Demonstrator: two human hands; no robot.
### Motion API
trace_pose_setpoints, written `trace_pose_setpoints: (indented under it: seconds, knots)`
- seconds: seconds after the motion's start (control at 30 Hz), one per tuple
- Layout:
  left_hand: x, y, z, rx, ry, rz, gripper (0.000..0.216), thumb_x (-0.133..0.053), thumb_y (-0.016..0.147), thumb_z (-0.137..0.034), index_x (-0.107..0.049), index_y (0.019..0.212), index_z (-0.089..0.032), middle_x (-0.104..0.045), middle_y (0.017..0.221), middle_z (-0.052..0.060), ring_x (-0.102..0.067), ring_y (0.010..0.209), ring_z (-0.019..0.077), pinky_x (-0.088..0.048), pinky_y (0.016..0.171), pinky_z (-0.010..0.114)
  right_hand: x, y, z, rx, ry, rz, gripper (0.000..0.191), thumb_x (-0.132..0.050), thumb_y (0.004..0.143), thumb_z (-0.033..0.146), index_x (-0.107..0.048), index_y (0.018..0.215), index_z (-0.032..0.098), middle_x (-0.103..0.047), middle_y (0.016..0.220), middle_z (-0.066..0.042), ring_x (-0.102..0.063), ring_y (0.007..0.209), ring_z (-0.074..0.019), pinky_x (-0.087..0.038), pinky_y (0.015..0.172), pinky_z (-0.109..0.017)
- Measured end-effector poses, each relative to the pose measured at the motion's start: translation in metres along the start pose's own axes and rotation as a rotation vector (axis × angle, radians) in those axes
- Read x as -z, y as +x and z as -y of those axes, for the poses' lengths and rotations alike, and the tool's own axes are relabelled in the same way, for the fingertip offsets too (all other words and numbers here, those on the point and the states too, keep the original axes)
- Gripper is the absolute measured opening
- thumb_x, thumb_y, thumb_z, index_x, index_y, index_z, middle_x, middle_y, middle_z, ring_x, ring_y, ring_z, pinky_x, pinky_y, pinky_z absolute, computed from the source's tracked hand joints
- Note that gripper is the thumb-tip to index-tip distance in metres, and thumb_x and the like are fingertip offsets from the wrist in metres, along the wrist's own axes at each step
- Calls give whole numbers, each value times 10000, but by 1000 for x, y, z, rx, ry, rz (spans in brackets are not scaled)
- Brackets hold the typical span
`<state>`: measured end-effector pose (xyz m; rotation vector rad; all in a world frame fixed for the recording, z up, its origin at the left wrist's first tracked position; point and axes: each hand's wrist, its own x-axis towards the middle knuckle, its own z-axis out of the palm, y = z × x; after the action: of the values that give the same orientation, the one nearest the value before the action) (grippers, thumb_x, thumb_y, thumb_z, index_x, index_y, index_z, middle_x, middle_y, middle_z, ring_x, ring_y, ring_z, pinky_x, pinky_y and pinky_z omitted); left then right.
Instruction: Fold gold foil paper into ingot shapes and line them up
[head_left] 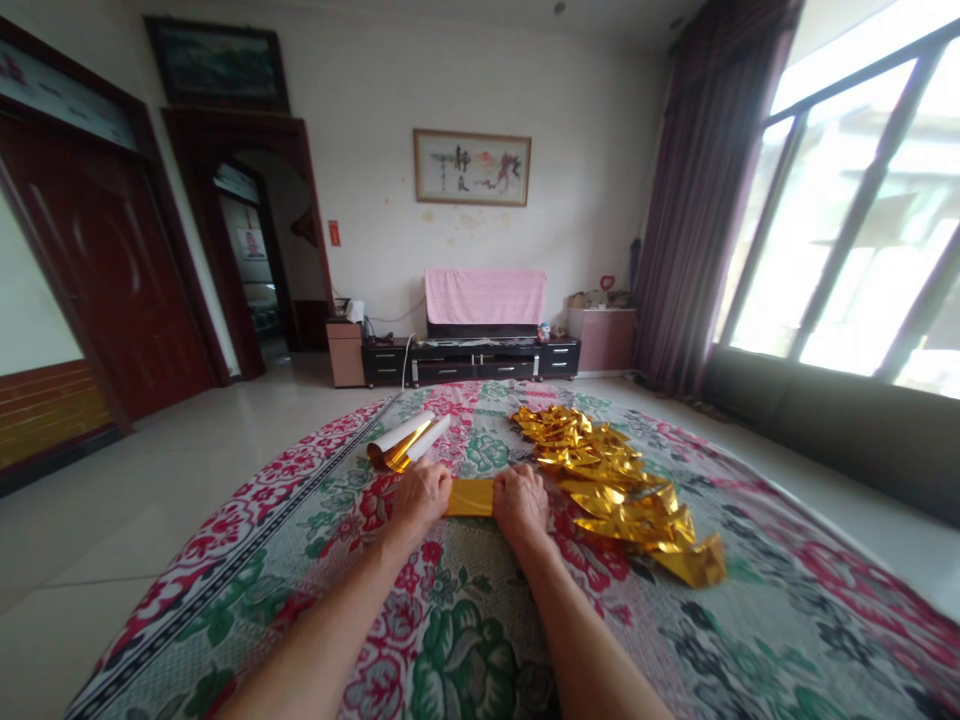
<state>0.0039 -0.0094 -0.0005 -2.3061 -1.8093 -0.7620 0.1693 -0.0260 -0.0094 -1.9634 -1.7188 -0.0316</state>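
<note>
A flat strip of gold foil paper [472,498] lies level between my two hands, low over the flowered cloth. My left hand [424,494] is closed on its left end, and my right hand [520,500] is closed on its right end. The fingertips are partly hidden behind the knuckles. Just beyond my left hand rest curled sheets of gold foil paper [405,447] with white backs. To the right of my right hand spreads a long heap of folded gold foil pieces [611,480], shiny and pointed at their ends.
A patterned cloth [465,650] in red, green and white covers the round-edged surface under my hands. Across the room stands a low black cabinet [480,368], with a pink cloth [486,297] draped above it. A window [847,220] and a purple curtain [697,200] are at right.
</note>
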Motion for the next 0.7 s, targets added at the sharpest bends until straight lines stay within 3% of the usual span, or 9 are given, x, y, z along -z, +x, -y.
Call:
trace_pose_setpoints:
  seconds: [0.33, 0.7]
  knots:
    - [5, -6, -5, -32, 21, 52, 190, -496, 808, -326, -611, 794, -175, -576, 861, 63, -526, 898, 185, -380, 839, 292, 19, -15, 6, 45, 61, 55, 240, -474, 771, 299, -660, 885, 198, -575, 1027, -79, -500, 934, -211, -352, 745, -280]
    - [14, -26, -20, 15, 47, 57, 422, -527, 748, -545, -572, 955, -179, -569, 1001, 100, -505, 985, 241, -372, 866, 349, 29, -31, 9, 128, 28, 81, 349, -451, 782, 435, -604, 992, 202, -541, 1087, -84, -467, 1039, -230, -321, 854, -335]
